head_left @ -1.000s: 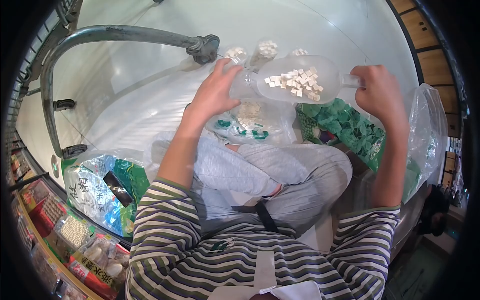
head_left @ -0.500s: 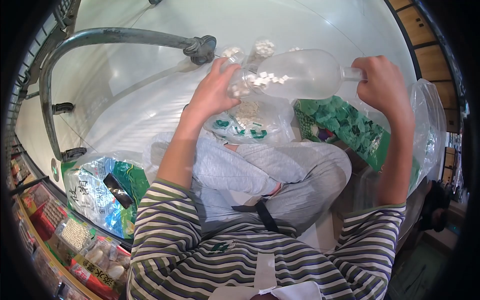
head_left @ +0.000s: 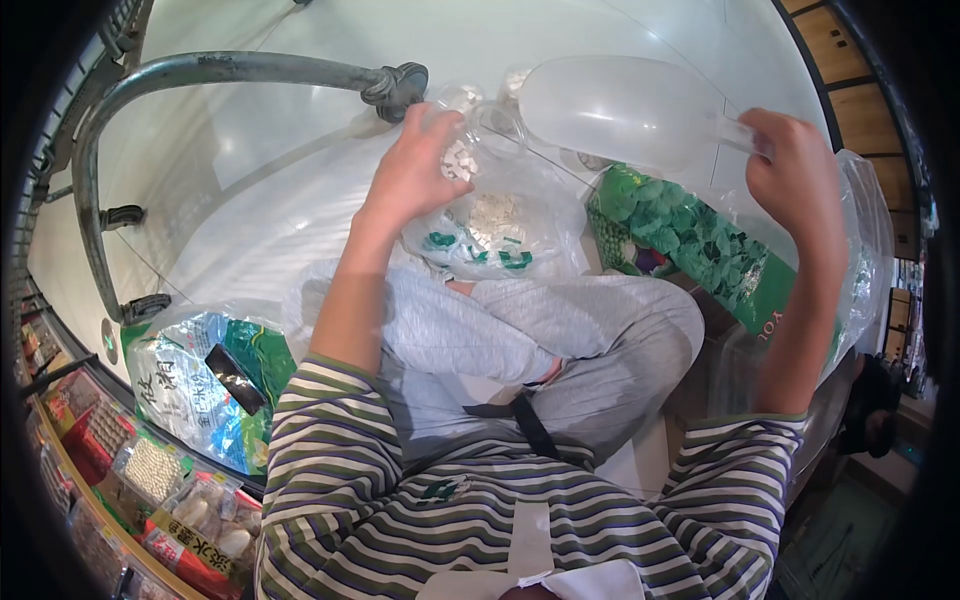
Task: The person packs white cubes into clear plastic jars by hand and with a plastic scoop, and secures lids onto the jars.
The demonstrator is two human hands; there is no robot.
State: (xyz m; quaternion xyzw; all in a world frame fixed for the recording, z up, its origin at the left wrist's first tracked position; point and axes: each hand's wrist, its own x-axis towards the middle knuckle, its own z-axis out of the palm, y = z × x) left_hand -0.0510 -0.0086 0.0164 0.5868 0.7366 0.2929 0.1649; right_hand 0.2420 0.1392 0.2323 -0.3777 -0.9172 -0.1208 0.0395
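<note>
My left hand grips a clear plastic jar tipped on its side, with small white cubes at its bottom end. The fingers of my right hand wrap round the handle of a large clear scoop. No cubes show in the scoop, whose wide end is close to the jar's mouth. Beneath the jar lies an open clear bag with green print, holding whitish pieces. Behind the jar and scoop, other containers of white cubes are partly hidden.
A green printed bag lies by my right knee. At left are a metal cart frame with a caster near my left hand, a phone on a large plastic bag, and shelved packaged food.
The scoop has drawn back right and up from the jar, and its white cubes are gone from it. My right hand has shifted slightly right; my left hand has moved slightly left with the jar.
</note>
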